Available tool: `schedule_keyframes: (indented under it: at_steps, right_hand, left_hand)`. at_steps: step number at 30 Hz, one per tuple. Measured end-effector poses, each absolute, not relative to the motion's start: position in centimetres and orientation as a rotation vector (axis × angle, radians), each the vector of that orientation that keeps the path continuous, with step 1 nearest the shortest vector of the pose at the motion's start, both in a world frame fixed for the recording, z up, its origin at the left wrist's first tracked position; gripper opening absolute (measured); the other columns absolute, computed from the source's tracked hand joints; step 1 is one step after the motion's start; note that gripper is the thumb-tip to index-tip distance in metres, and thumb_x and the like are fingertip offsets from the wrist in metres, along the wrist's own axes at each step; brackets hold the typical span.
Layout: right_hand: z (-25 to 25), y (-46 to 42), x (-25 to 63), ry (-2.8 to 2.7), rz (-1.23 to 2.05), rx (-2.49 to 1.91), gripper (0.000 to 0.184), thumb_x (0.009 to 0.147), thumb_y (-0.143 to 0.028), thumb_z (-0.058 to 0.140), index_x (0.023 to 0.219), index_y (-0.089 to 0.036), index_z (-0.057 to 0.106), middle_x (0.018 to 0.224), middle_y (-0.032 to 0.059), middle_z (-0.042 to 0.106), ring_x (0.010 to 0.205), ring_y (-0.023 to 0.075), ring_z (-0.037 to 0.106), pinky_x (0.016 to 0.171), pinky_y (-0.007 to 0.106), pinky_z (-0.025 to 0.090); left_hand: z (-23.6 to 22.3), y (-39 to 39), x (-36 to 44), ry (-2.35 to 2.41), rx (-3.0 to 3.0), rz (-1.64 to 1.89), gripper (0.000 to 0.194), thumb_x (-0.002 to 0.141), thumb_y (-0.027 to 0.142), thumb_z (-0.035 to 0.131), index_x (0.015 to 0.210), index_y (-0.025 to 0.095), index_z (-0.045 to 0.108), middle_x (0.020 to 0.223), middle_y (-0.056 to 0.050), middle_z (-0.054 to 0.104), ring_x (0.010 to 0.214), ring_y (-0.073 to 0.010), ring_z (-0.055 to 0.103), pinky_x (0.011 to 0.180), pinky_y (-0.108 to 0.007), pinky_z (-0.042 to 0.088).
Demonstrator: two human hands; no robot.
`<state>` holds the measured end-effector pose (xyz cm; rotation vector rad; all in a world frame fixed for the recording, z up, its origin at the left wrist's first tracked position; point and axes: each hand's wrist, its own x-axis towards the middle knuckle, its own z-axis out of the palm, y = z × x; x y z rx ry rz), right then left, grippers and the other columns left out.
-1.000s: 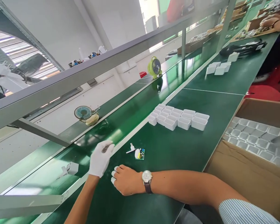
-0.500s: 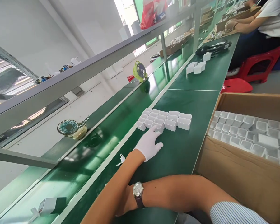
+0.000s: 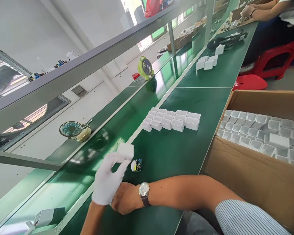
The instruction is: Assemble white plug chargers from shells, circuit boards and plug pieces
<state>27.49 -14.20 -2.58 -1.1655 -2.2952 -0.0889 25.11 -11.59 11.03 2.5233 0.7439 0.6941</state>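
Gripping a white shell (image 3: 125,150) in gloved fingers (image 3: 117,160), the left hand (image 3: 107,178) is raised above the desk (image 3: 173,153) beside a circuit board (image 3: 136,165); right hand (image 3: 123,197) is partly hidden, grip indeterminate.

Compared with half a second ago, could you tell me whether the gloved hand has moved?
Yes. The gloved left hand has come back from the block of white cases toward the circuit board, holding one white case.
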Motion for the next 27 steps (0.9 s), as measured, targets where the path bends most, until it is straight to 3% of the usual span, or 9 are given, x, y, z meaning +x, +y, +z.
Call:
schedule_keyframes:
  at_steps: [5,9,16,21,27]
  right_hand:
    - [-2.9,-14.6,27.4,-2.323,-0.238,-1.192,0.016,0.092,-0.023,0.056,0.087,-0.012,0.068,0.101,0.0135,0.068,0.092,0.0263,0.057,0.077,0.038,0.045]
    - [-2.6,-14.8,27.4,-2.350,-0.206,-1.221,0.021,0.096,-0.027,0.053,0.096,-0.012,0.068,0.108,0.0147,0.067,0.099,0.0268,0.055,0.083,0.039,0.045]
    - [-2.5,-15.1,27.1,-2.428,-0.193,-1.249,0.030,0.099,-0.029,0.052,0.120,-0.011,0.064,0.123,0.0179,0.064,0.115,0.0294,0.053,0.096,0.044,0.045]
    - [-2.6,-15.4,26.7,-2.476,-0.268,-1.282,0.032,0.100,-0.026,0.051,0.125,-0.011,0.063,0.126,0.0177,0.064,0.121,0.0295,0.053,0.101,0.044,0.046]
    - [-2.5,-15.7,26.5,-2.532,-0.270,-1.275,0.036,0.103,-0.024,0.044,0.130,-0.006,0.060,0.127,0.0193,0.063,0.122,0.0311,0.054,0.104,0.045,0.045]
  left_hand:
    - [8.5,-8.4,11.4,1.454,2.443,0.768,0.031,0.079,0.054,0.067,0.084,0.024,0.059,0.093,-0.002,0.069,0.090,-0.0246,0.065,0.081,-0.037,0.052]
    - [5.4,-8.8,4.5,1.794,2.484,0.564,0.029,0.078,0.050,0.067,0.074,0.023,0.057,0.096,-0.006,0.072,0.089,-0.0277,0.066,0.071,-0.036,0.051]
    - [1.6,-11.0,2.2,1.533,2.664,0.607,0.034,0.085,0.038,0.063,0.063,0.022,0.043,0.091,-0.007,0.071,0.085,-0.0223,0.065,0.074,-0.032,0.050]
    - [0.7,-11.7,2.9,1.345,2.633,0.700,0.032,0.091,0.032,0.057,0.064,0.022,0.044,0.086,-0.005,0.069,0.089,-0.0211,0.064,0.079,-0.034,0.050]
    - [0.0,-12.0,2.5,1.406,2.492,0.676,0.041,0.088,0.037,0.063,0.053,0.022,0.047,0.114,-0.010,0.067,0.110,-0.0265,0.063,0.088,-0.040,0.052]
